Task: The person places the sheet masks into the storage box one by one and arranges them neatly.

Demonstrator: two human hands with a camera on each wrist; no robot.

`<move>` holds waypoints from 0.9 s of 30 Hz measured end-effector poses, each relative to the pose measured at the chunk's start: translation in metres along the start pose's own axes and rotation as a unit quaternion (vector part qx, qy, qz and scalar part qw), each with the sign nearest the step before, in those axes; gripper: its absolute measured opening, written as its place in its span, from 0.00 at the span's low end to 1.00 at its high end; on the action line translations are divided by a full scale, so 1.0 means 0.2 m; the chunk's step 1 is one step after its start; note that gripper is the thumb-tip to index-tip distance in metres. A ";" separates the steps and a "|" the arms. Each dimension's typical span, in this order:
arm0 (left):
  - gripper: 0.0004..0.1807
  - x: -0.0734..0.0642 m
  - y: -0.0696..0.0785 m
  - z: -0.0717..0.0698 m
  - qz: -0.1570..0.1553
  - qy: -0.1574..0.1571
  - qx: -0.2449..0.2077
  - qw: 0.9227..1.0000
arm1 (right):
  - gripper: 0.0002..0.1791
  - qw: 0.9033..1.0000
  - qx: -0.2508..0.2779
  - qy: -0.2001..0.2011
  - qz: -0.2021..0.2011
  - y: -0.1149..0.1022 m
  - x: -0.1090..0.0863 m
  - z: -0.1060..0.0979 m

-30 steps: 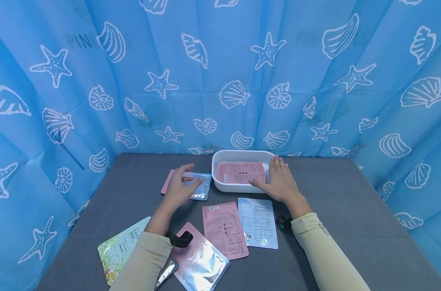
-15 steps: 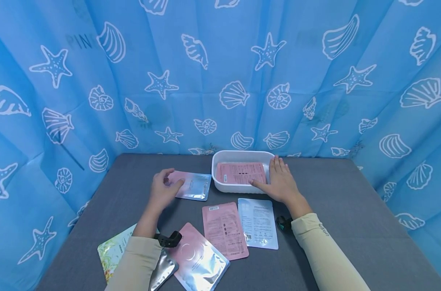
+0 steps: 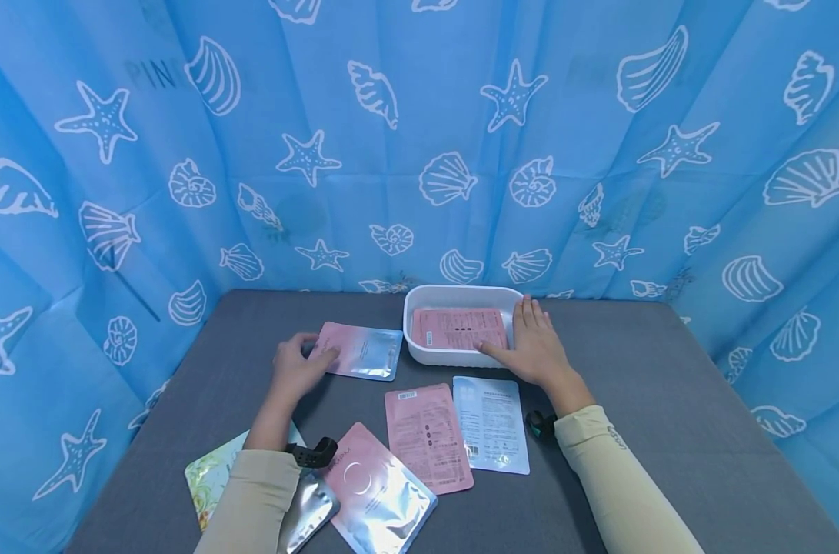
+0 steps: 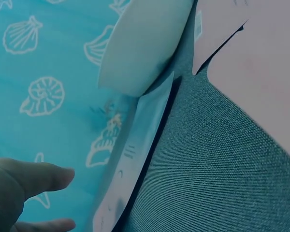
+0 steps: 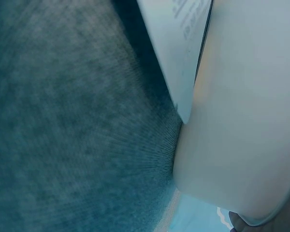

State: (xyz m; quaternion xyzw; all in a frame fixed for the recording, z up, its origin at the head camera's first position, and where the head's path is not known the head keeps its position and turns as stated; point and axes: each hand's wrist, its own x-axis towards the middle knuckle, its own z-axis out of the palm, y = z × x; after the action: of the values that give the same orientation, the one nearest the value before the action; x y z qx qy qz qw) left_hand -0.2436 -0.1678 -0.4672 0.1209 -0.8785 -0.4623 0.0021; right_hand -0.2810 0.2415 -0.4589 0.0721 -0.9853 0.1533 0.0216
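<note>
A pink-to-silver-blue sheet mask packet [image 3: 364,350] lies left of a white tray [image 3: 419,357]. My left hand [image 3: 296,368] is at the packet's pink left end, thumb and fingers spread apart. In the left wrist view those fingers [image 4: 48,177] are beside the packet [image 4: 140,140] with a gap between them. My right hand [image 3: 535,342] rests on the tray's right end, fingers straight along the rim and thumb over the front rim. Inside the tray lies a pink packet [image 3: 454,326], printed side up.
Nearer me lie another pink packet [image 3: 429,438], a pale blue one [image 3: 491,423], a pink-and-silver one [image 3: 381,492], a silver one [image 3: 310,512] and a green one [image 3: 211,477], partly under my left sleeve. A blue shell-patterned curtain [image 3: 419,154] hangs behind the table.
My left hand has drawn back left from over the pink-to-blue packet to its left end, uncovering it. The packet, the tray and my right hand have stayed in place.
</note>
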 end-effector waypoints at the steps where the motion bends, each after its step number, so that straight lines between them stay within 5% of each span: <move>1: 0.39 0.00 0.00 0.00 -0.004 -0.001 0.004 1.000 | 0.69 1.000 0.001 0.000 0.000 0.00 0.00 0.00; 27: 0.38 0.01 -0.01 0.04 0.009 -0.009 0.048 0.999 | 0.67 1.000 0.002 -0.001 -0.001 0.00 0.00 0.00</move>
State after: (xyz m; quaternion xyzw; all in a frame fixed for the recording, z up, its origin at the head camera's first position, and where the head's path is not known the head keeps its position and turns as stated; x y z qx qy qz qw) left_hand -0.2456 -0.1625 -0.4742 0.1086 -0.9006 -0.4207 -0.0071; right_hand -0.2807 0.2414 -0.4579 0.0737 -0.9849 0.1550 0.0210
